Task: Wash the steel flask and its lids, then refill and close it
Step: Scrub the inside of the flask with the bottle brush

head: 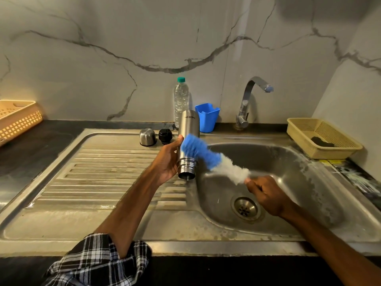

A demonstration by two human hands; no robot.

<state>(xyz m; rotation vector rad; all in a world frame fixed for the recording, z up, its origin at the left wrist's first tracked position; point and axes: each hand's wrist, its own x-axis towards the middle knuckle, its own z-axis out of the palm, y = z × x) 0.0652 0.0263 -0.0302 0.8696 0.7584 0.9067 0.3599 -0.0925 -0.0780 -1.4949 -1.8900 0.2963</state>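
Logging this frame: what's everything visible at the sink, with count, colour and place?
steel flask: 1, silver, mouth down at the sink's edge
bottle brush: 1, blue and white, bristles against the flask's side
steel cap: 1, silver, back of the drainboard
inner lid: 1, black, right of the steel cap
water bottle: 1, clear with green cap, by the wall
holder: 1, blue, left of the tap
tap: 1, chrome, behind the sink
sink: 1, steel, drainboard on its left
left basket: 1, beige, counter
right basket: 1, beige, counter
scrubber: 1, dark, in the right basket
left hand: grips the flask
right hand: grips the brush handle
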